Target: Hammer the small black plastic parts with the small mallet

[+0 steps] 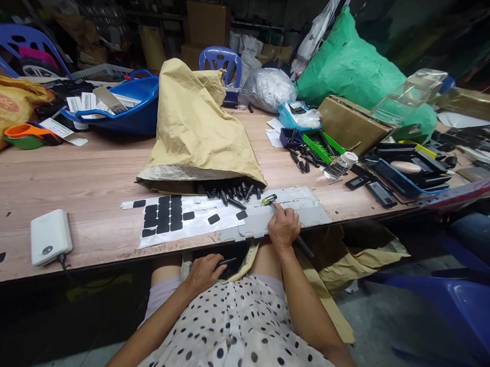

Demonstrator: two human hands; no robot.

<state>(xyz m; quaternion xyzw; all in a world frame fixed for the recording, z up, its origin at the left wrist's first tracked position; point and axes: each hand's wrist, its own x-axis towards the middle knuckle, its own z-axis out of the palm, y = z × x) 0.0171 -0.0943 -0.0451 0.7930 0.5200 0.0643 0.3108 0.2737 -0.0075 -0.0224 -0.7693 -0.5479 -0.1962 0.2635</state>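
Observation:
My right hand point(284, 226) is closed around the dark handle of a small hammer point(269, 199). Its yellow-green and metal head is over the grey board point(304, 204) at the table's front edge. Low over my lap, my left hand point(205, 272) grips a slim black pen-shaped piece point(228, 261). Several black pen-like parts point(239, 193) lie at the mouth of a tan sack point(202, 128) on the table. Left of the board is a white sheet point(199, 219) with black rounded-square patches point(169, 213) on it.
A white power bank point(51, 236) with a cable is at the front left. A blue basin point(131, 104) holds small boxes behind it. To the right are a green tray point(323, 146), a clear jar point(340, 165) and a dark tray point(406, 176). An open sack point(358, 257) is below the table edge.

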